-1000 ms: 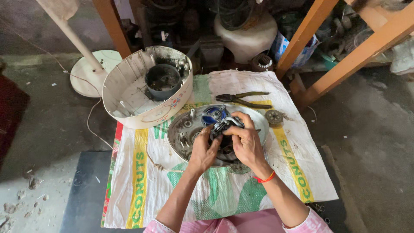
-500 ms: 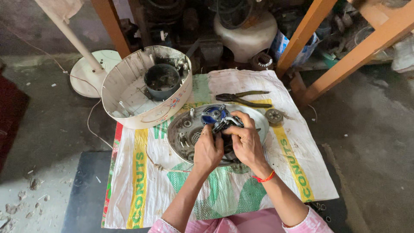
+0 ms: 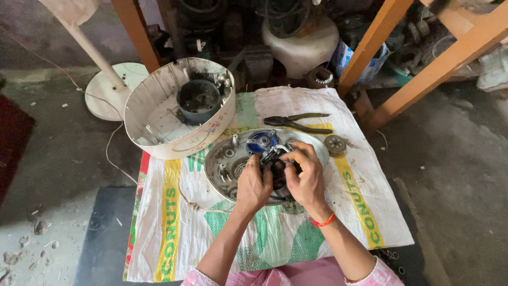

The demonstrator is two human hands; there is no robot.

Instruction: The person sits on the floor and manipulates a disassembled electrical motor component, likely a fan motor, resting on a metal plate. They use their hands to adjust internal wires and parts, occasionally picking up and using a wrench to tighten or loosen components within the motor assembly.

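Head camera looks down on a white woven sack (image 3: 275, 233) spread on the floor, bearing dark long-nosed pliers (image 3: 297, 123), a small round gear (image 3: 335, 144) and a tilted cream plastic housing (image 3: 177, 108). Left hand (image 3: 253, 186) and right hand (image 3: 306, 177), palms facing, fingers curled, pinch a dark motor part (image 3: 277, 168) over the round grey metal base (image 3: 227, 161).

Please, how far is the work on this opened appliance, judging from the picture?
Done: the white outer casing is off and lies apart on the sack, and the pliers are put down. In hand: the left hand and right hand grip a dark part with wires over the round metal base. Left: everything is still apart, nothing reassembled.
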